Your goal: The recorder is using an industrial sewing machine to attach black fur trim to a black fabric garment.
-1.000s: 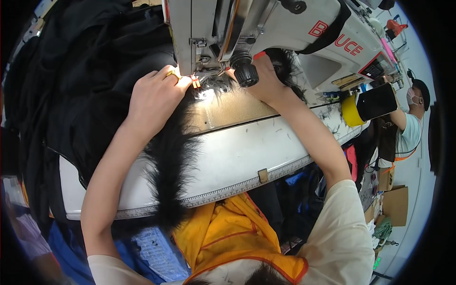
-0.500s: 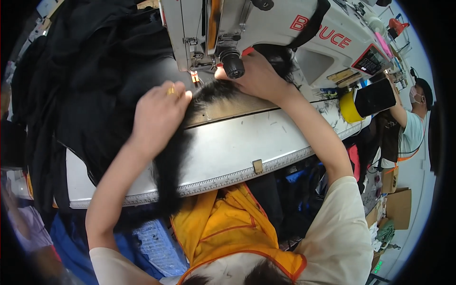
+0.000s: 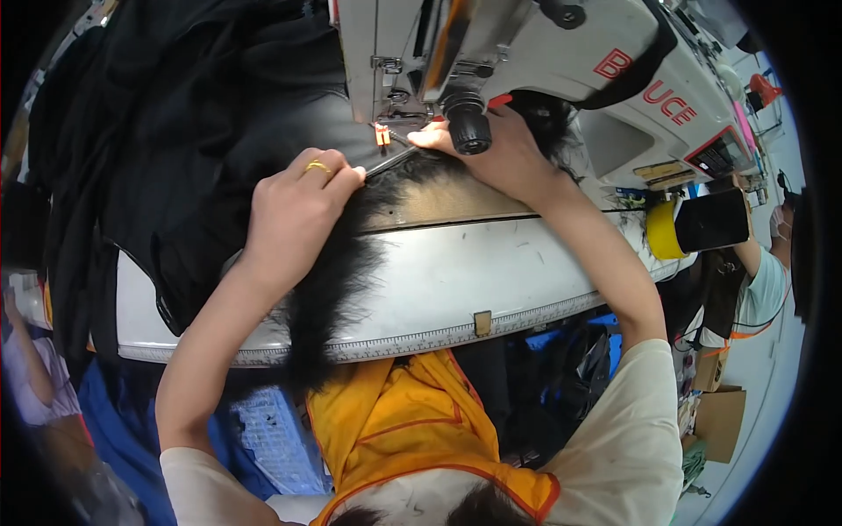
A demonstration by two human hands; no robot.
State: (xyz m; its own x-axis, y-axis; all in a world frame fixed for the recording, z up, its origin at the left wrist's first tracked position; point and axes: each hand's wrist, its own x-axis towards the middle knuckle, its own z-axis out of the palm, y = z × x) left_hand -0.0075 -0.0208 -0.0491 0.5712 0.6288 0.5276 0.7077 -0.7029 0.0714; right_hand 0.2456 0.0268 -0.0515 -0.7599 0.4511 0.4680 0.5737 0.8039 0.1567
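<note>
My left hand point(image 3: 296, 209), with a ring on one finger, is closed on the edge of the black fabric point(image 3: 202, 140) left of the sewing machine's presser foot point(image 3: 383, 136). A thin grey strip point(image 3: 390, 161) runs from its fingertips toward my right hand; whether it is a tool or a seam edge I cannot tell. Black fur trim point(image 3: 338, 272) lies along that edge and hangs over the table's front. My right hand point(image 3: 504, 158) bends round the trim just right of the foot, its fingers partly hidden behind a black knob point(image 3: 467, 123).
The white sewing machine point(image 3: 605, 53) rises over the work. A ruler tape point(image 3: 403, 344) lines the front of the white table point(image 3: 456, 272). To the right is a black holder with a yellow band point(image 3: 665, 230). A co-worker point(image 3: 761, 280) is at far right, another person point(image 3: 39, 368) at far left.
The whole view has shifted, so the machine appears further right. The grey strip now shows stretched between my hands. Both hands stay by the presser foot.
</note>
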